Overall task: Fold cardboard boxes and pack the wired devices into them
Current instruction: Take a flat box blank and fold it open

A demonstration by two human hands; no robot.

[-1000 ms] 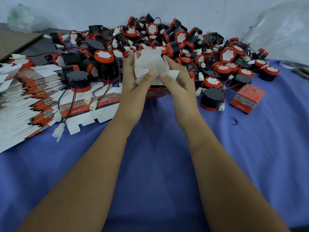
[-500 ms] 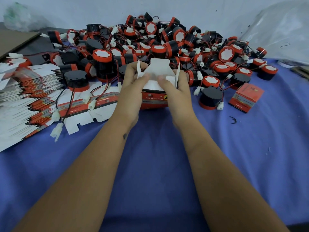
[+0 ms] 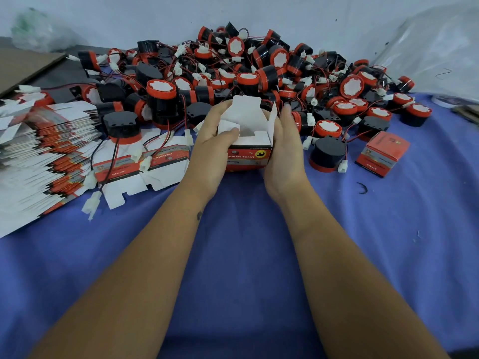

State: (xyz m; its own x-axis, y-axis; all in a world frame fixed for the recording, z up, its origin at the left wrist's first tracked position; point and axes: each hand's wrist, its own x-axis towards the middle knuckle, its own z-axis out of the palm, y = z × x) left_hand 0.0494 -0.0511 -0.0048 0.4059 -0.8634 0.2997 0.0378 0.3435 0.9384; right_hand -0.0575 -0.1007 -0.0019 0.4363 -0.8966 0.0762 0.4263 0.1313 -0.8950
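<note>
A small red-and-white cardboard box (image 3: 247, 141), its top flaps standing open and its white inside showing, sits on the blue cloth-covered desk (image 3: 233, 255) near the middle, just in front of the heap of devices. The person's left hand (image 3: 211, 141) grips the box's left side, the thumb pressing the left flap inward over the opening. The right hand (image 3: 283, 149) lies flat against the box's right side with its fingers straight and relaxed, beside the upright right flap. Behind the box, toward the far edge of the desk, lies a large pile of round black-and-red wired devices with white connectors (image 3: 259, 71), their thin red and black wires tangled together. One such device, a black drum with a red rim (image 3: 327, 154), stands just right of the right hand. Farther right rests a closed red cardboard box (image 3: 383, 154). Along the left edge of the desk spreads a fanned stack of flat unfolded box blanks (image 3: 39, 156), and one flat blank (image 3: 142, 174) lies between that stack and the left hand, with white connectors resting on it.
</note>
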